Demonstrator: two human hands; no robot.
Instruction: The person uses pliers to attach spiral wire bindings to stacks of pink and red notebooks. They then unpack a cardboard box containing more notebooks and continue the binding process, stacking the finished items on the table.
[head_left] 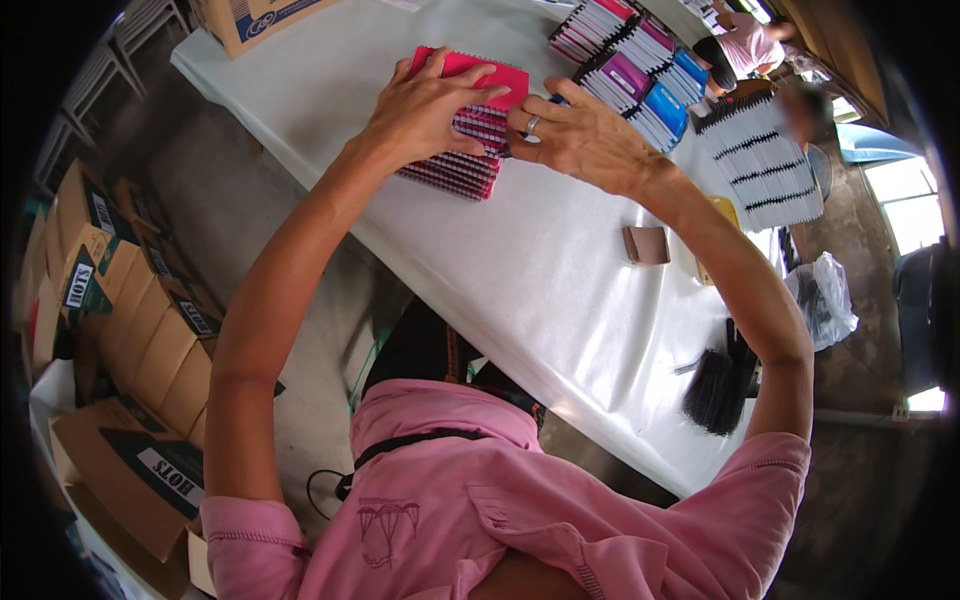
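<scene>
A stack of red spiral notebooks lies on the white-covered table, its coil-bound edges facing me. My left hand rests over the top cover with fingers spread, the thumb near the bound edges. At the right side of the stack, my right hand, with a ring on one finger, is closed around a small dark tool. Only bits of that tool show between the fingers, and its exact kind is hidden. The tool's dark tip is close to the coils, near my left thumb.
Stacks of purple and blue notebooks stand beyond my right hand, near white coil-bound blocks. A small brown box and a bundle of black coils sit on the table. Cardboard boxes line the left. Another person is at the far right.
</scene>
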